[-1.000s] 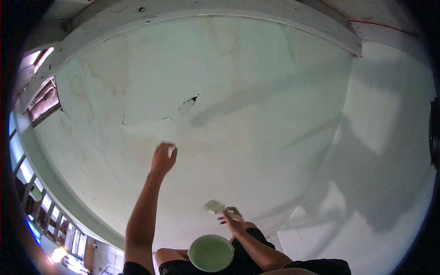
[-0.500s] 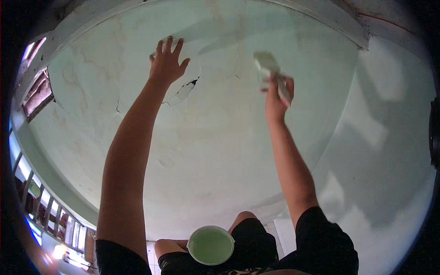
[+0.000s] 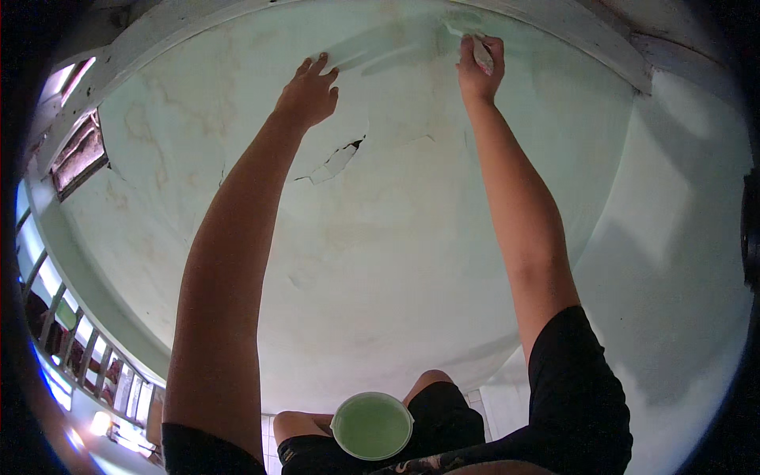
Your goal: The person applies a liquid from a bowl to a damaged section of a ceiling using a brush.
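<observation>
Reaching high on a pale green wall (image 3: pixel 396 261), the person works with a flat brush (image 3: pixel 483 57) gripped in the right hand (image 3: pixel 480 70), whose fingers are closed round its pale handle near the upper edge, below the white beam (image 3: pixel 554 30). The left hand (image 3: pixel 307 93) is raised too, fingers spread and holding nothing; whether its fingertips touch the surface cannot be told. A bucket (image 3: pixel 380 458) of light green liquid (image 3: pixel 370 426), probably paint, sits low at the person's lap, between the knees (image 3: pixel 431 380). Judging by the wall, the coating looks partly done: close around the brush the green reads deeper, while brownish stains (image 3: pixel 150 138) on the left and the whitish lower stretch seem thinly covered or left to do, though uneven light makes coverage hard to judge. A jagged crack (image 3: pixel 340 164) with a dark gap is unfilled. The bucket's depth is hidden, so how much liquid remains is uncertain. As for lettering, no brand, label or writing can be read on bucket, wall or brush; the handle is too small and partly covered to tell.
</observation>
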Demonstrator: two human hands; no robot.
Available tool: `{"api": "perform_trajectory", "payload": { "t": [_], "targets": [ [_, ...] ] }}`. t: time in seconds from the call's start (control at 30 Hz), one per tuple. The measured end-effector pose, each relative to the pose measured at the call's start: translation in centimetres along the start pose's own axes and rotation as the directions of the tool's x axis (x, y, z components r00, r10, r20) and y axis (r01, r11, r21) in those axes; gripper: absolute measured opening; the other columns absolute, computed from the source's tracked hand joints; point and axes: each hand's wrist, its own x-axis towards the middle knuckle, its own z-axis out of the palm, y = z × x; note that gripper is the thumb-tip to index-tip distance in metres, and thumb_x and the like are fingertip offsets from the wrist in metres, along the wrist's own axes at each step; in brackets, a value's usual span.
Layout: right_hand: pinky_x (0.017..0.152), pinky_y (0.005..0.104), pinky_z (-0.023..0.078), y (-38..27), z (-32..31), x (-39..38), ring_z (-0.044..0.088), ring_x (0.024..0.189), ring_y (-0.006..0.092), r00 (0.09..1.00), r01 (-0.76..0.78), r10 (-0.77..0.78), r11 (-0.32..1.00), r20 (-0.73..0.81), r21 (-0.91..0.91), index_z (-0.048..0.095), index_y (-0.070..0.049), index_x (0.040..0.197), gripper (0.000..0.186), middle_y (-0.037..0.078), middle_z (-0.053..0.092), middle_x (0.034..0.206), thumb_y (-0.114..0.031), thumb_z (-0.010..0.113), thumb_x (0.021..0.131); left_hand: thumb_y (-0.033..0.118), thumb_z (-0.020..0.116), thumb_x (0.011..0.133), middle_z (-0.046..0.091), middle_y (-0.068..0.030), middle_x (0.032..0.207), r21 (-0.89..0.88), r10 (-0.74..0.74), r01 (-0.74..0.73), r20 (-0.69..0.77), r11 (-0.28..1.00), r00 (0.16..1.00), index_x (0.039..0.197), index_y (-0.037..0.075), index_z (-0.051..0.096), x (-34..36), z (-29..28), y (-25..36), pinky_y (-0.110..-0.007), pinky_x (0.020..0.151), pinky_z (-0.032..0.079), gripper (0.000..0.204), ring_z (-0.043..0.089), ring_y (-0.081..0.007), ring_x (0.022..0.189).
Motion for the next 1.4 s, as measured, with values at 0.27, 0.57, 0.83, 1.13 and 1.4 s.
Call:
{"api": "perform_trajectory", "payload": {
  "t": [0.27,0.57,0.83,1.13,1.4],
  "targets": [
    [0.066,0.0302,0.048,-2.4,-3.3,-4.9,0.059,0.067,0.0205,0.990,-0.124,0.136,0.970,0.047,-0.209,0.049,-0.006,0.079,0.020,0.008,0.058,0.073,-0.011,0.069,0.078,0.033,0.053,0.091,0.027,-0.0115,0.150,0.021,-0.038,0.037,0.048,0.999,0.998,0.137,0.012,0.043,-1.6,-0.8,-0.3,-0.040,0.114,0.025,0.051,0.027,-0.0323,0.137],
    [0.068,0.0301,0.047,-2.9,-0.6,0.0,0.058,0.069,0.0184,0.987,0.148,-0.125,0.958,0.106,-0.246,0.054,-0.005,0.080,0.019,0.006,0.060,0.074,-0.016,0.069,0.079,0.038,0.052,0.092,0.025,-0.0095,0.151,0.108,0.018,-0.021,0.026,0.994,0.999,0.138,0.013,0.042,-1.2,-0.4,-1.1,-0.040,0.112,0.029,0.053,0.028,-0.0307,0.136],
    [0.056,0.0307,0.049,-7.2,-10.9,-15.4,0.063,0.060,0.0275,0.933,0.048,0.118,0.895,0.340,-0.444,0.054,-0.006,0.079,0.014,0.010,0.059,0.065,-0.013,0.067,0.078,0.038,0.054,0.089,0.022,-0.0068,0.152,0.028,-0.004,0.004,0.015,1.000,1.000,0.139,0.016,0.041,-1.8,0.9,-1.9,-0.050,0.106,0.035,0.056,0.024,-0.0311,0.138],
    [0.056,0.0295,0.055,-4.7,-9.0,-7.9,0.066,0.058,0.0170,0.634,-0.356,0.727,0.577,0.264,-0.735,0.061,0.000,0.078,0.026,0.010,0.065,0.063,-0.025,0.061,0.083,0.040,0.055,0.089,0.019,-0.0071,0.153,0.085,0.024,-0.024,0.003,0.996,1.000,0.142,0.016,0.036,-1.0,2.8,-1.8,-0.052,0.107,0.032,0.061,0.021,-0.0318,0.139],
    [0.055,0.0277,0.052,-5.2,-3.6,-1.4,0.057,0.056,0.0136,0.868,-0.450,0.393,0.881,0.302,0.148,0.043,-0.006,0.071,0.021,0.006,0.054,0.061,-0.002,0.053,0.089,0.038,0.052,0.092,0.022,-0.0070,0.152,0.143,0.083,-0.069,-0.095,0.987,0.992,0.142,0.015,0.036,-1.3,4.1,-3.5,-0.041,0.114,0.025,0.057,0.023,-0.0301,0.139]
  ]
}}
